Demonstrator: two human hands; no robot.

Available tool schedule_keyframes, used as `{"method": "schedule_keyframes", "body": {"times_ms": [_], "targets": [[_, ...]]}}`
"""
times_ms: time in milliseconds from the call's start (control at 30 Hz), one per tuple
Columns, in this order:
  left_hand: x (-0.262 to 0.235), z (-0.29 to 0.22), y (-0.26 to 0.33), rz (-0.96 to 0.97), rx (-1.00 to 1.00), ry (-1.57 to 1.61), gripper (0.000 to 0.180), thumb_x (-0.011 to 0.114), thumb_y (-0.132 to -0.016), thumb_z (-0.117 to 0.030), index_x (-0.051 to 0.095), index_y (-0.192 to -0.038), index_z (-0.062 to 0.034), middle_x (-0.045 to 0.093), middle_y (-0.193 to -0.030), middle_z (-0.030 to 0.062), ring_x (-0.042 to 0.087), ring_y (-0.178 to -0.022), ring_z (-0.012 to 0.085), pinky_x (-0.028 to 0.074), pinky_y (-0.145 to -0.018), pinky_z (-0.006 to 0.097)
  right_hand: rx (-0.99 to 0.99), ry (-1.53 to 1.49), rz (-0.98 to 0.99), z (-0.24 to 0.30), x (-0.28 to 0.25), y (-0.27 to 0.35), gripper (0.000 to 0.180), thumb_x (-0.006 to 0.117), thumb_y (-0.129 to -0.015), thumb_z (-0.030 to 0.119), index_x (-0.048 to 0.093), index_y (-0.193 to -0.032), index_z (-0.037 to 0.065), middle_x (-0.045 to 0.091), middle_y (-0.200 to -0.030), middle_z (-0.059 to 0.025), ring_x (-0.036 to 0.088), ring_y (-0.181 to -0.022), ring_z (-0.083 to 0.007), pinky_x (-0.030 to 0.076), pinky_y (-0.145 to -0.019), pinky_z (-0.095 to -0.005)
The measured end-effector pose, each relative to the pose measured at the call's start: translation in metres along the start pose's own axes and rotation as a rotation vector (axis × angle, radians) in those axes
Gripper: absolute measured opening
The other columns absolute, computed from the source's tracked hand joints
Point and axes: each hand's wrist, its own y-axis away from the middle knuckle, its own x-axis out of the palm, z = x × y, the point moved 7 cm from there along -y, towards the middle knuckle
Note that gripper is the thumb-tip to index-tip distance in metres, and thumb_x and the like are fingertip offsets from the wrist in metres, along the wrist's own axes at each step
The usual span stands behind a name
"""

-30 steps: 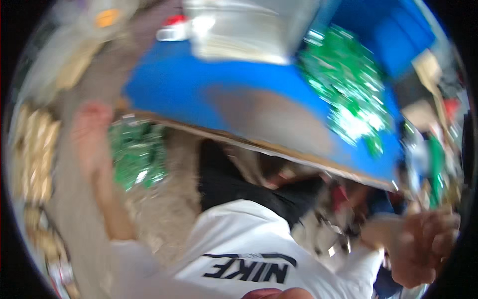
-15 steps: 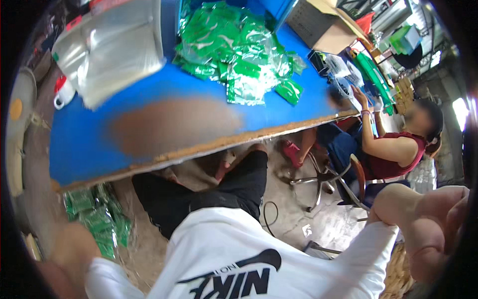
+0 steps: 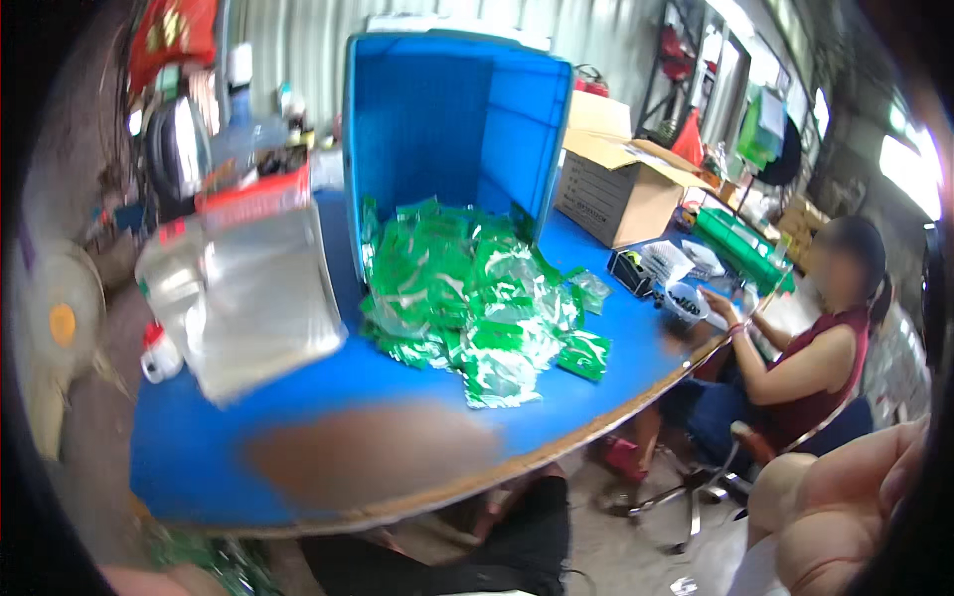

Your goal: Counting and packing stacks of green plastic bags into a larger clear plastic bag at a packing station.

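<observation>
My right hand (image 3: 840,507) is raised close to the camera at the lower right rim. Its fingers run out of the picture, and I see nothing held in the visible part. Only a blurred bit of my left hand or forearm (image 3: 164,580) shows at the lower left, its fingers hidden. Neither touches the table. In front of me, a heap of green and clear plastic packets (image 3: 467,288) spills out of a blue bin (image 3: 417,119) lying on its side. Left of it lies a stack of clear plastic bags (image 3: 253,308) with a red top edge.
The blue table (image 3: 199,447) has a worn brown patch and a wooden front edge. A small red-and-white bottle (image 3: 159,353) stands left. An open cardboard box (image 3: 606,194) is behind. At right, a seated co-worker (image 3: 805,358) reaches to a basket (image 3: 684,303). More green packets (image 3: 214,556) lie below.
The view has tipped up, so the table sits lower and the whole bin shows. My left hand has mostly left the picture; my right hand stays at the right rim.
</observation>
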Motion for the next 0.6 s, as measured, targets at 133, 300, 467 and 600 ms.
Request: {"method": "schedule_keyframes", "body": {"times_ms": [133, 300, 467, 600], "targets": [[0.017, -0.002, -0.011, -0.04, -0.003, 0.125, 0.027, 0.05, -0.097, -0.023, 0.05, -0.107, 0.0024, 0.052, -0.105, 0.0166, 0.053, -0.101, 0.0277, 0.044, -0.093, 0.039, 0.208, 0.067, 0.034, -0.054, 0.124, -0.098, 0.042, 0.072, -0.086, 0.023, 0.062, -0.121, 0.003, 0.066, -0.103, -0.0142, 0.064, -0.098, -0.028, 0.052, -0.086, -0.0369], [0.023, -0.044, -0.034, -0.091, -0.179, 0.306, 0.017, 0.049, -0.096, -0.014, 0.055, -0.091, 0.0006, 0.058, -0.087, 0.0122, 0.058, -0.081, 0.0255, 0.047, -0.076, 0.041, 0.259, 0.101, 0.384, -0.221, 0.307, -0.174, 0.062, 0.079, -0.083, 0.031, 0.056, -0.133, 0.002, 0.062, -0.12, -0.0214, 0.062, -0.111, -0.036, 0.051, -0.094, -0.0426], [0.11, -0.073, 0.081, 0.473, -0.666, 0.853, 0.012, 0.066, -0.095, -0.005, 0.074, -0.105, -0.0059, 0.074, -0.098, 0.0127, 0.071, -0.087, 0.0266, 0.055, -0.085, 0.034, 0.594, 0.376, 0.953, -0.35, 0.334, 0.05, 0.116, 0.077, -0.063, 0.076, 0.031, -0.157, 0.027, 0.028, -0.155, -0.0288, 0.028, -0.141, -0.0537, 0.027, -0.111, -0.0685], [0.126, -0.105, 0.238, 0.702, -1.351, 0.998, 0.017, 0.07, -0.094, -0.01, 0.071, -0.106, 0.0013, 0.074, -0.098, 0.0115, 0.069, -0.086, 0.0218, 0.054, -0.082, 0.033, 0.989, 0.415, 0.87, -0.338, 0.394, 0.111, 0.125, 0.071, -0.058, 0.087, 0.026, -0.159, 0.029, 0.011, -0.161, -0.0332, 0.011, -0.145, -0.0599, 0.016, -0.111, -0.0754]]}}
